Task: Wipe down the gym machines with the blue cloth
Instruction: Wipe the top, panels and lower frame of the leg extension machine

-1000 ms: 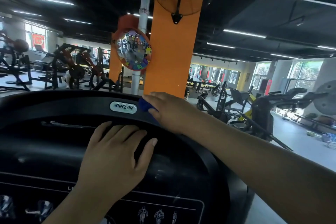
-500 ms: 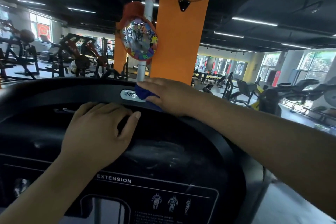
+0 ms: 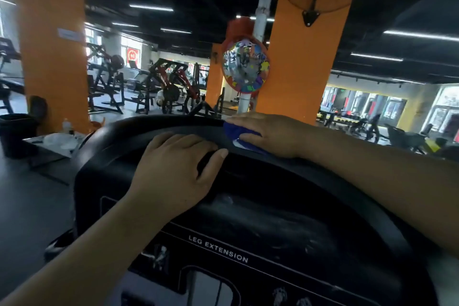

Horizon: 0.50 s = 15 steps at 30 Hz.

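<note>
The black machine [image 3: 273, 206] has a rounded cover with a LEG EXTENSION label [image 3: 218, 252] printed below the left hand [image 3: 173, 169]. That hand lies flat on the cover's upper slope, its fingers laid over a ridge. Just beyond its fingertips and to the right, the cloth [image 3: 233, 131] sits on the top rim, pressed under the flat right hand [image 3: 270, 131], with blue folds showing between that hand's fingers and thumb. Well off to the left of the left hand, a low table [image 3: 49, 154] holds a white bag [image 3: 59, 140] and a bottle [image 3: 66, 126].
</note>
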Available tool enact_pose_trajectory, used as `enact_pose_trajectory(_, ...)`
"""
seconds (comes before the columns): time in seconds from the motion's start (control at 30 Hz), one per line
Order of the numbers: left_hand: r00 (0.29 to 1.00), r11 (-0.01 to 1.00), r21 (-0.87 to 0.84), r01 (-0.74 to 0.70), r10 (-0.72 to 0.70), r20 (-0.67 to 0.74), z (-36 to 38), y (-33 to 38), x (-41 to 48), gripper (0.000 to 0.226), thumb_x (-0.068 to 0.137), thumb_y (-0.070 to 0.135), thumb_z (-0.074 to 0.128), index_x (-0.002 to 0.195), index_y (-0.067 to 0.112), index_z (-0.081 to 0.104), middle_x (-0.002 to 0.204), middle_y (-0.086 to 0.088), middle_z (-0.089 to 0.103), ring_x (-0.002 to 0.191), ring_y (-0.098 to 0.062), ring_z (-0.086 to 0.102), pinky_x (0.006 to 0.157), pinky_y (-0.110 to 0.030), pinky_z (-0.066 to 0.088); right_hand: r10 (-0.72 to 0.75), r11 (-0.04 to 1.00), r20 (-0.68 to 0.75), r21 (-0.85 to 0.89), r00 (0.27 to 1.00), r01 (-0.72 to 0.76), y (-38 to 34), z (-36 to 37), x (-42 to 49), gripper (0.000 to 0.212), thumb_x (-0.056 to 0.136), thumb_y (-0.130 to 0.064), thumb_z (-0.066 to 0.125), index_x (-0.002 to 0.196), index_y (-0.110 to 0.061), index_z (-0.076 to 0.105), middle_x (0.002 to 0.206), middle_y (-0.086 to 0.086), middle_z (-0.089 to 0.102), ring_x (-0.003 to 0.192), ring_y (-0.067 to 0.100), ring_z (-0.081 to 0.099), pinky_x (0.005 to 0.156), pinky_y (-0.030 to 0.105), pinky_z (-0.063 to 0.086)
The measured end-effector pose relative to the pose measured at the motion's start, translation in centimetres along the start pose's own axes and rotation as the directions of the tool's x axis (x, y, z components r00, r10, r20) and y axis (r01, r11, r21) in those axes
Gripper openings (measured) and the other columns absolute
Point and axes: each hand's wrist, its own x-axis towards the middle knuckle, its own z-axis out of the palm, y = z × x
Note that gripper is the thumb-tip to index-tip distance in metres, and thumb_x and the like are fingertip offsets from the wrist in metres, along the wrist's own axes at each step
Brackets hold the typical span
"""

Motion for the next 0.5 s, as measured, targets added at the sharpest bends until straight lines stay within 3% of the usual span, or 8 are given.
enact_pose_trajectory(0.2,0.998,0.998,-0.005,0.057,-0.057,-0.011,1.4,-1.9,-0.7,0.054,0.114,0.058,0.035,0.099,0.032,0.079,0.099,0.014,0.075,0.094,-0.016,0.069,0.099,-0.040,0.047,-0.066,0.993,-0.086,-0.099,0.994,0.058,-0.9,1.2,2.5,0.057,0.115,-0.046,0.043,0.170,-0.045,0.026,0.175,-0.014,0.031,0.157,0.012,0.035,0.125,0.030,0.031)
enact_pose_trajectory(0.3,0.999,0.998,0.017,0.053,-0.052,-0.014,1.3,-2.0,-0.7,0.051,0.114,0.057,0.036,0.099,0.034,0.079,0.100,0.015,0.075,0.094,-0.014,0.069,0.100,-0.039,0.046,-0.163,0.981,-0.083,-0.123,0.983,0.153,-3.3,1.8,7.0,0.059,0.116,-0.046,0.042,0.171,-0.039,0.025,0.176,-0.007,0.031,0.157,0.019,0.035,0.127,0.038,0.032)
enact_pose_trajectory(0.4,0.999,0.998,0.046,0.052,-0.052,0.000,1.4,-2.1,-0.9,0.052,0.115,0.057,0.035,0.099,0.034,0.079,0.101,0.016,0.076,0.095,-0.012,0.069,0.102,-0.037,0.044,-0.230,0.970,-0.072,-0.097,0.971,0.222,-5.7,2.0,10.1,0.058,0.117,-0.043,0.042,0.172,-0.033,0.027,0.175,-0.001,0.033,0.158,0.021,0.035,0.126,0.033,0.028)
enact_pose_trajectory(0.5,0.998,0.997,0.054,0.057,-0.057,-0.003,1.3,-2.0,-0.9,0.050,0.115,0.057,0.035,0.102,0.036,0.079,0.103,0.018,0.075,0.095,-0.010,0.068,0.105,-0.032,0.039,-0.312,0.949,-0.058,-0.074,0.948,0.308,-4.9,1.7,10.5,0.060,0.116,-0.045,0.044,0.172,-0.036,0.024,0.177,-0.006,0.027,0.160,0.017,0.031,0.129,0.035,0.027)
